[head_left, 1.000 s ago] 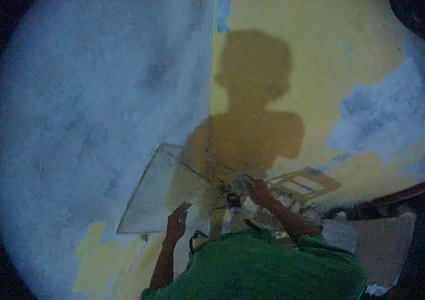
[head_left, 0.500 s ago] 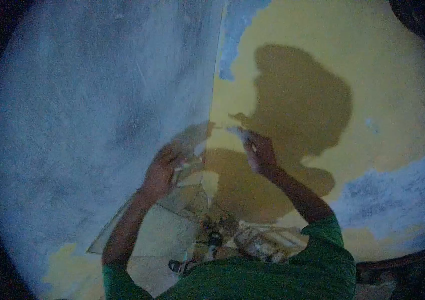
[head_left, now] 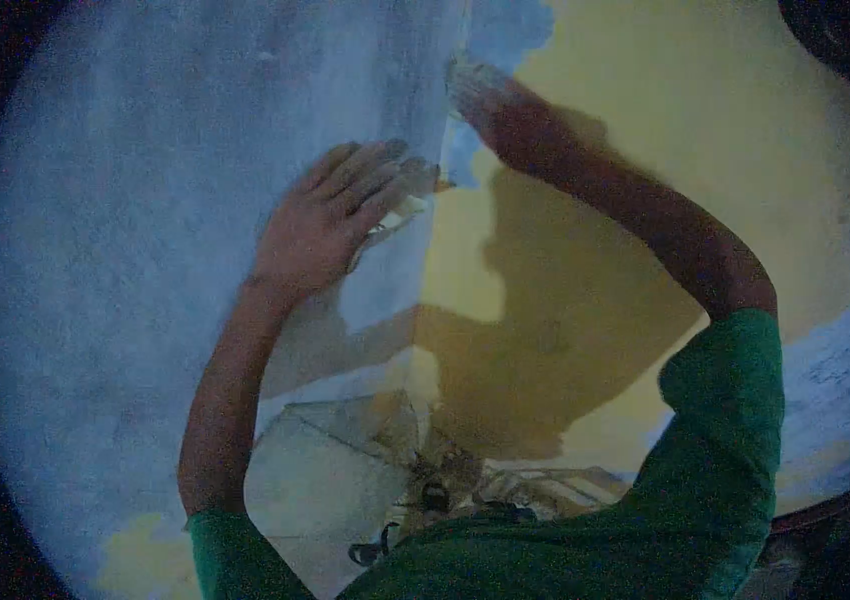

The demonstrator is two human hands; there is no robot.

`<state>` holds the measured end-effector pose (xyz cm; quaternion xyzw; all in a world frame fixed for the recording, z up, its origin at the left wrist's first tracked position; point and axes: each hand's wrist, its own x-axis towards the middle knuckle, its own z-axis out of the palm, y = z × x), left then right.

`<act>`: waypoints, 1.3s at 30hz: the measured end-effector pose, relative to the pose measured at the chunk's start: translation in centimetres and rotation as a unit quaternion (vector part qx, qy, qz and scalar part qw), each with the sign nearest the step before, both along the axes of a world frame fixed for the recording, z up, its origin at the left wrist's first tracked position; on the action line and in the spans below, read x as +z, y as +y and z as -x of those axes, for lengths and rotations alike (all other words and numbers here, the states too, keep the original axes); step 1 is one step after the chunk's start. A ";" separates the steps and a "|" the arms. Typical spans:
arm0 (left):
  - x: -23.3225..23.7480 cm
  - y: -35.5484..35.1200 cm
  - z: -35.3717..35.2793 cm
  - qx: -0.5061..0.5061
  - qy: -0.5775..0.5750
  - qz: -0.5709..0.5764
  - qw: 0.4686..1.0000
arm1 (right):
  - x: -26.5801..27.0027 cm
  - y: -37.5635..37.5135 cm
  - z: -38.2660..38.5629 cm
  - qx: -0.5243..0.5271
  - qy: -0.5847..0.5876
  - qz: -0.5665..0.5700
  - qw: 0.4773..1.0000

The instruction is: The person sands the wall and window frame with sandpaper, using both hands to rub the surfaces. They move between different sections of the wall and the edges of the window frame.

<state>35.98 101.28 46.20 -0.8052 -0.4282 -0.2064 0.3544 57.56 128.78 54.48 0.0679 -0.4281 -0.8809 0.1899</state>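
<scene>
My left hand [head_left: 320, 225] is raised in front of the blue-grey wall, its back toward me and its fingers curved toward the corner seam. A pale, thin-edged object [head_left: 400, 218] shows beneath its fingers; its kind I cannot tell. Higher up, my right hand [head_left: 490, 105] reaches to the seam with its fingers stretched out, blurred and pale at the tips. Those fingertips are right at the strip where the yellow wall [head_left: 705, 110] meets the blue-grey wall [head_left: 155, 200]. Beside them is a bluish patch [head_left: 510, 30] within the yellow.
My shadow falls over the yellow wall. Below, a pale floor area [head_left: 325, 465] with dark lines lies in front of my sandalled feet [head_left: 370, 550]. A crumpled light-coloured bundle [head_left: 555, 485] sits near the wall's base. Rough bluish patches [head_left: 835, 390] show at the lower right.
Both hands have moved up the seam, the right one farther. My right hand's fingers, bent together before, now reach out toward the seam.
</scene>
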 end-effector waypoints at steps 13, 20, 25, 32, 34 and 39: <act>-0.6 -0.6 -0.6 0.013 0.014 0.019 1.000 | 0.7 -8.0 -1.6 -0.056 0.269 0.541 0.795; -1.1 -0.3 -0.4 0.006 0.003 0.006 1.000 | 0.7 -6.2 -3.0 0.002 0.126 0.499 0.857; -1.4 -0.8 -0.4 0.009 -0.007 0.009 1.000 | 2.1 -7.7 -1.4 -0.068 0.204 0.594 0.775; -2.5 -1.4 -0.7 0.016 0.028 -0.003 0.999 | 2.1 -6.8 -1.4 0.048 0.249 0.502 0.827; -2.2 -1.4 -0.9 -0.005 -0.017 0.001 1.000 | -4.8 -9.1 -1.4 -0.229 0.204 0.712 0.632; -3.1 -1.0 -0.8 0.001 -0.006 0.004 1.000 | -6.6 -9.9 -1.4 -0.090 0.188 0.676 0.707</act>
